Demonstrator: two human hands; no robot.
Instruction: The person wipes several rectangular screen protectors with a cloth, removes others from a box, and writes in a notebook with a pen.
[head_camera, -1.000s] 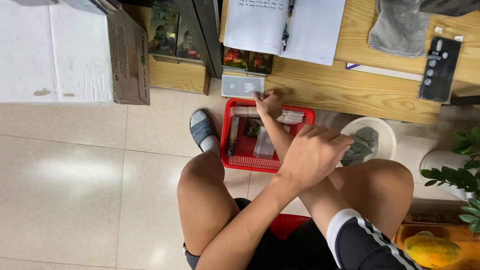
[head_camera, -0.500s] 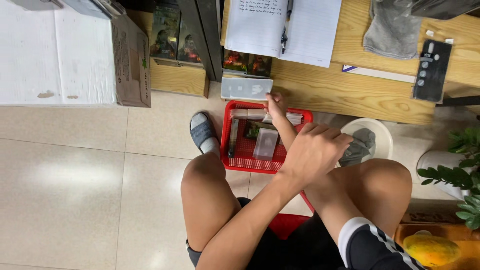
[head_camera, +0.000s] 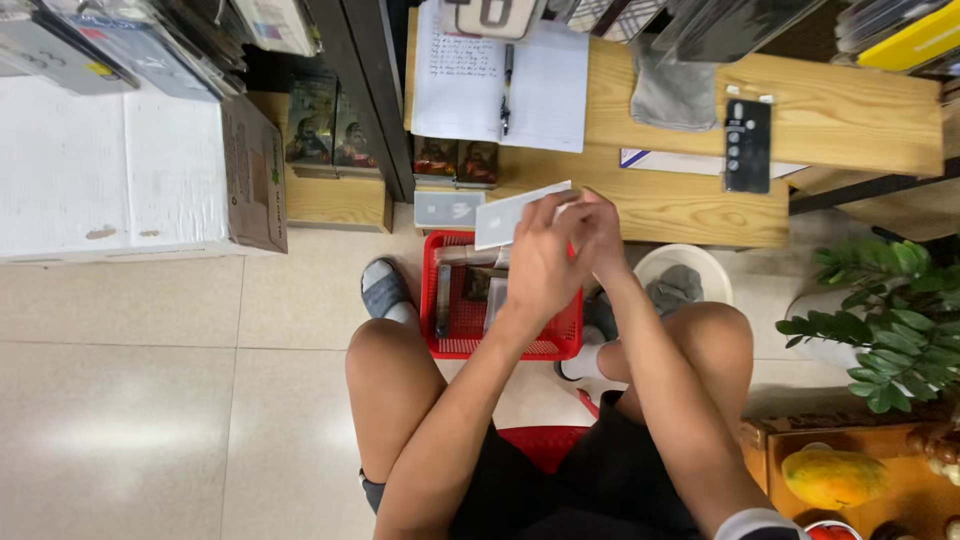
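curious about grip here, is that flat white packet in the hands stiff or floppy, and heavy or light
The flat white packet probably is fairly stiff: it juts out past the left hand without sagging. It looks light, pinched only at one end by both hands, the right hand at fingertips. Its smooth face may be slippery.

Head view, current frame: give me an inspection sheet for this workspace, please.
Surface: pale tiled floor; wooden bench.
Job's things: flat white packet held above red basket, which holds more packets.
Clutter: open notebook with pen, black card, grey cloth.
Grippers: left hand and right hand both on the packet.
Cables: nothing seen.
Surroundings: white carton, white bucket, plant, papaya.
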